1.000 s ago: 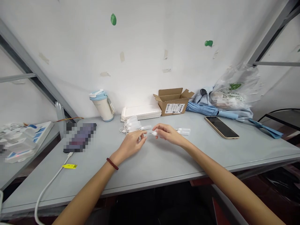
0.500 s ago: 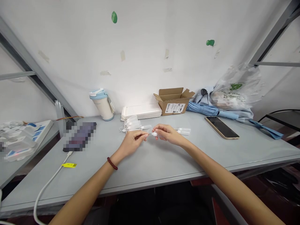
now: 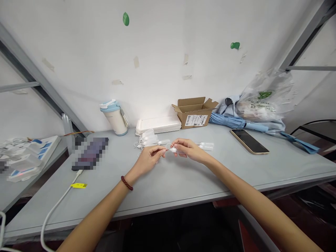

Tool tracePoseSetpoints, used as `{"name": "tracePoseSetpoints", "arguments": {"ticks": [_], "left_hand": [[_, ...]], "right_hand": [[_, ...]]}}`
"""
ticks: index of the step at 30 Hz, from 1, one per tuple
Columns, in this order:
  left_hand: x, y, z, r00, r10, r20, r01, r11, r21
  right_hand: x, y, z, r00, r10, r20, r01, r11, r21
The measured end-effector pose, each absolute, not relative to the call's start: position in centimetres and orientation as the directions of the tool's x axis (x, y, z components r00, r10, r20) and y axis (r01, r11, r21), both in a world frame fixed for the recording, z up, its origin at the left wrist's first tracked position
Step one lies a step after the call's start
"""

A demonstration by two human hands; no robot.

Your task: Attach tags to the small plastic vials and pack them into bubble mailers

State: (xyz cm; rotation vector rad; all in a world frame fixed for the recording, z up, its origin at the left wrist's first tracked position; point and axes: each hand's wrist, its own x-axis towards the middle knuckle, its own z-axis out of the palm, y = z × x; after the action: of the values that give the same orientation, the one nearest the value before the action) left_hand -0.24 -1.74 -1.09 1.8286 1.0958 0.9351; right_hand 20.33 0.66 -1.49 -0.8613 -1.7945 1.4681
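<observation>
My right hand point(image 3: 187, 149) grips a small white-topped squeeze bottle point(image 3: 173, 149) with a thin tip, held sideways above the desk. Most of the bottle's body is hidden by the fingers. Opposite it, my left hand point(image 3: 150, 158) is closed in a pinch at the tip, on the end of a thin white strap point(image 3: 169, 144) that arcs over to the bottle. Whatever small piece sits between those fingertips is too small to make out. Behind my left hand lies a pile of similar small bottles point(image 3: 147, 137) with looped straps. Another clear bottle point(image 3: 207, 146) lies just beyond my right wrist.
White stacked trays point(image 3: 160, 124) and an open cardboard box point(image 3: 195, 117) stand against the wall. A tumbler point(image 3: 115, 119) and a blurred-out device point(image 3: 90, 154) with a cable are at left. At right are a phone point(image 3: 249, 141), a blue umbrella point(image 3: 228, 121) and a plastic bag point(image 3: 265, 101).
The fingertips of my left hand and the bottle's tip look slightly closer together. Both hands otherwise keep their places, and the view has shifted a little.
</observation>
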Motion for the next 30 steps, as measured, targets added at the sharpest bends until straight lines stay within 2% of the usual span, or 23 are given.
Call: {"name": "tracePoseSetpoints", "arguments": {"ticks": [14,21,30], "left_hand": [[-0.14,-1.81,-0.98,0.360,0.909,0.212,0.374,-0.349,0.859],[-0.17,-1.91,-1.41,0.398,0.878,0.267,0.433,-0.436,0.789],[-0.23,-2.09,-1.53,0.432,0.871,0.234,0.438,-0.430,0.790]], "right_hand": [[20.27,0.41,-1.27,-0.576,0.815,0.058,0.113,0.150,-0.982],[20.03,0.35,-1.49,-0.607,0.791,0.077,0.099,0.171,-0.980],[19.86,0.07,-2.15,-0.619,0.781,0.079,0.080,0.163,-0.983]]}}
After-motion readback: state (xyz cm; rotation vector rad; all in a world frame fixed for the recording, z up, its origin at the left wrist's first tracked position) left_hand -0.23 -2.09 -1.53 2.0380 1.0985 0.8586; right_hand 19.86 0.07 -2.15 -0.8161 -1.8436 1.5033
